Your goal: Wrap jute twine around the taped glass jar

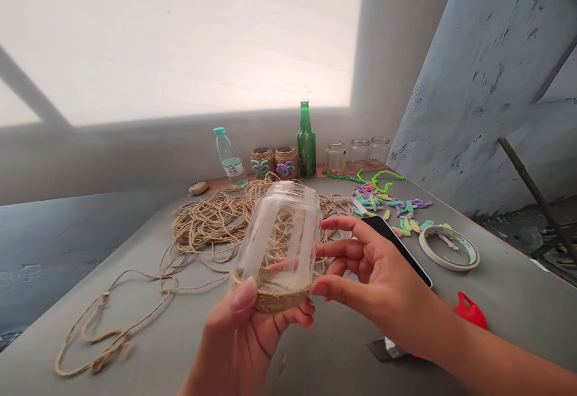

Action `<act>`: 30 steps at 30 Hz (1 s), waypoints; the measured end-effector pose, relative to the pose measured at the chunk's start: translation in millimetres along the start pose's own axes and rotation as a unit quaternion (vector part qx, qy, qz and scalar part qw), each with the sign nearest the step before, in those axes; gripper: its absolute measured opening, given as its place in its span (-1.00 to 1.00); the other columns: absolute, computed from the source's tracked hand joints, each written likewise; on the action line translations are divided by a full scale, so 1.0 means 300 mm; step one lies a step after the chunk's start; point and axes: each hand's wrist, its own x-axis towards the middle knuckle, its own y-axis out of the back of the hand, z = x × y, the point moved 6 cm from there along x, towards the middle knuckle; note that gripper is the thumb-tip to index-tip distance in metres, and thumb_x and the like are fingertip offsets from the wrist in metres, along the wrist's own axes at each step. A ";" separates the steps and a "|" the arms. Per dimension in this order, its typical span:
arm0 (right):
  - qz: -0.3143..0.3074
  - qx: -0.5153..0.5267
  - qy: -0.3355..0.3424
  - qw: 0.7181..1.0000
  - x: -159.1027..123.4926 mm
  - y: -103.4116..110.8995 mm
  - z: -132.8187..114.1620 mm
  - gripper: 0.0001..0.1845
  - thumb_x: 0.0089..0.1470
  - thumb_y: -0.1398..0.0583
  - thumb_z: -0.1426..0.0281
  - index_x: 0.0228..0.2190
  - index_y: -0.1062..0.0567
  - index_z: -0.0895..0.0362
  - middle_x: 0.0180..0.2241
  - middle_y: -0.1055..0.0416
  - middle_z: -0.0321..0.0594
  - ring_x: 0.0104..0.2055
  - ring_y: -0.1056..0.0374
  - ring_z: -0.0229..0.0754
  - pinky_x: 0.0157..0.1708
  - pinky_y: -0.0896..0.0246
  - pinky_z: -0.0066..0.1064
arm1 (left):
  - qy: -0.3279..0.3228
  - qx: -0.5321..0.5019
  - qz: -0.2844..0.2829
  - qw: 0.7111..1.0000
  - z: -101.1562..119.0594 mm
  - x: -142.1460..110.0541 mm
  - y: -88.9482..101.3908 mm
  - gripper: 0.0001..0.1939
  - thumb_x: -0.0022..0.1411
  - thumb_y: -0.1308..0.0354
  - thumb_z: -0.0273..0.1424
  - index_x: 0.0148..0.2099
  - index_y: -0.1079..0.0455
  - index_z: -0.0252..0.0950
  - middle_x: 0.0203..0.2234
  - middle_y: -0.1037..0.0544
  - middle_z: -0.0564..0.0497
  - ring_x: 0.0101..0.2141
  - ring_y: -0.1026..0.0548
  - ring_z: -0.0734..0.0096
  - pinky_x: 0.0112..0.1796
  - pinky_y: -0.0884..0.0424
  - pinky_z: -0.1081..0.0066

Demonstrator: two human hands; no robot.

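My left hand grips the bottom of a clear glass jar, thumb on its front, fingers curled beneath. A band of jute twine is wound round the jar's lower end. My right hand touches the jar's right side with its fingertips, index and thumb pressed against the glass and the twine band. The jar is held above the grey table, tilted slightly away from me.
A loose pile of jute twine trails left across the table. A phone, tape roll, red cutter and coloured pipe-cleaner pieces lie right. Water bottle, green bottle, wrapped jars and empty jars line the back.
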 end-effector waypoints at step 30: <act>-0.078 0.078 -0.031 0.993 -0.001 -0.049 -0.005 -0.16 -0.01 -0.57 0.35 0.26 -0.46 -0.03 -0.45 -0.60 -0.35 -0.33 -0.57 -0.12 -0.10 -0.49 -0.21 | -0.043 0.084 0.023 0.995 -0.002 0.018 -0.020 -0.59 0.30 -0.37 -0.12 0.07 -0.64 -0.24 0.02 -0.74 -0.20 0.05 -0.66 -0.10 0.03 -0.58 0.15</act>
